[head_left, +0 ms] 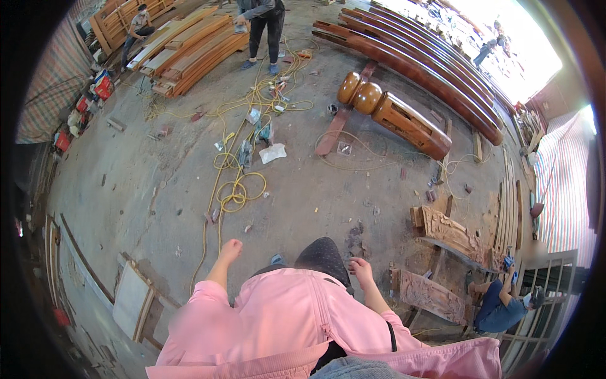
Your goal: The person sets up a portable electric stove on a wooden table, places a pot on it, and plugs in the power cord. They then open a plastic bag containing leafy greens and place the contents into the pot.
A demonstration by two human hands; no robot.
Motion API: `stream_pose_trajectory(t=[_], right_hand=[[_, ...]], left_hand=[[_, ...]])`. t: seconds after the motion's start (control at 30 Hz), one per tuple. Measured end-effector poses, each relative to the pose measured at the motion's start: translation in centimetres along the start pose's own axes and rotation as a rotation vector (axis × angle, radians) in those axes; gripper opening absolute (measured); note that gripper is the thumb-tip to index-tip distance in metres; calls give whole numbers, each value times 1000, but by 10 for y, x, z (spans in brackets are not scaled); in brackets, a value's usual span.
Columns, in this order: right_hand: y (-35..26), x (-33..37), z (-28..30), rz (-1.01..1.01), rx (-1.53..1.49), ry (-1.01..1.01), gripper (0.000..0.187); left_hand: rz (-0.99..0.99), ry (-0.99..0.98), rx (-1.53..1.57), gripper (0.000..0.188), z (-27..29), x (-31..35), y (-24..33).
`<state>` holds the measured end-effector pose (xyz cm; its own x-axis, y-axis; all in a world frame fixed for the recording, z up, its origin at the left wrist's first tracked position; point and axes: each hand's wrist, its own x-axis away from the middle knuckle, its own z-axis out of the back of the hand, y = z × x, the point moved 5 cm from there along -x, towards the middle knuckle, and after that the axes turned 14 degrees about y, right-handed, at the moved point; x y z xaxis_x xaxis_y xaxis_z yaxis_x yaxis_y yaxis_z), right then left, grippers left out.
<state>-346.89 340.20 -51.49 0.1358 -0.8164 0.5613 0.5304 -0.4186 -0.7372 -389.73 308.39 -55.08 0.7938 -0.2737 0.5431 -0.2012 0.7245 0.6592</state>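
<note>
My left hand (232, 250) hangs in front of my pink jacket with its fingers curled into a loose fist. Nothing shows in it. Beyond it on the concrete floor runs a yellow cable (235, 196), lying in loose loops. My right hand (361, 271) is held out by my right side, fingers slightly bent and apart, holding nothing. To its right lie a carved wooden panel (432, 297) and another carved panel (451, 235). Neither hand touches anything.
A turned, varnished post (404, 120) rests on a wooden support (338, 126). Long glossy beams (410, 63) lie behind it. Stacked planks (196, 50) stand far left, near a standing person (265, 25). Another person (505, 303) crouches right of the carvings. Power tools (262, 132) lie amid the cables.
</note>
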Motion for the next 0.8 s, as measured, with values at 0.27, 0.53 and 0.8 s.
stream_pose_trajectory(t=[0.27, 0.53, 0.8], right_hand=[[2, -134, -26, 145, 234, -141, 31], [-86, -312, 46, -106, 303, -107, 28], [-255, -477, 14, 271, 589, -78, 16]], left_hand=[[40, -161, -1, 27, -84, -50, 76], [189, -128, -163, 34, -126, -118, 140], [38, -17, 193, 28, -161, -185, 275]])
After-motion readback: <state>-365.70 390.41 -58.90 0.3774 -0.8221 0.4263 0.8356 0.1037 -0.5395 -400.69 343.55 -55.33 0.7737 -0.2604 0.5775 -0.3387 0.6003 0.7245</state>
